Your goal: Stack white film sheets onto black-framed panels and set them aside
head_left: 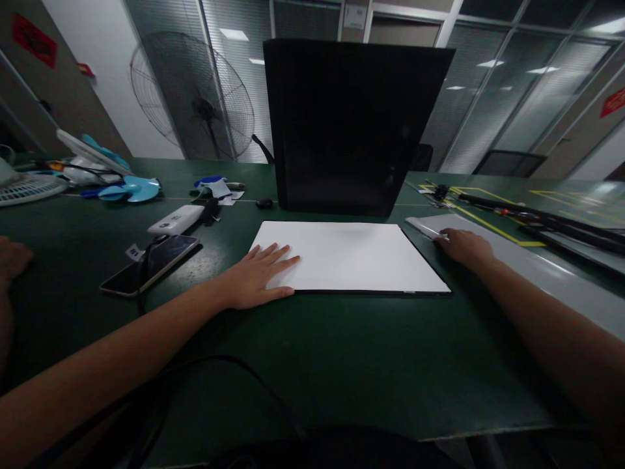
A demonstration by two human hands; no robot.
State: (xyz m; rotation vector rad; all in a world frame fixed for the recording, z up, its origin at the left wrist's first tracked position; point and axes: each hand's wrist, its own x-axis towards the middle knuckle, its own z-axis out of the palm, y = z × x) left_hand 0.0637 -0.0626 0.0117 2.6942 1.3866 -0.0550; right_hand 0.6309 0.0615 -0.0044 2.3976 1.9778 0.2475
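A white rectangular panel (351,257) with a thin dark edge lies flat on the green table. My left hand (261,273) rests on its left side, fingers spread and palm down, with the thumb along the front edge. To the right, my right hand (463,247) has its fingers closed at the far left corner of a glossy whitish sheet (517,260), which stretches toward the right edge of view. The fingertips are small here and partly hidden. Behind the white panel a large black panel (356,130) stands upright, leaning slightly.
On the left lie a phone (151,266) with a cable, a white power bank (176,220) and blue fan blades (131,189). Another person's hand (12,257) shows at the left edge. Long dark strips (551,218) lie far right. A black cable (219,358) crosses in front.
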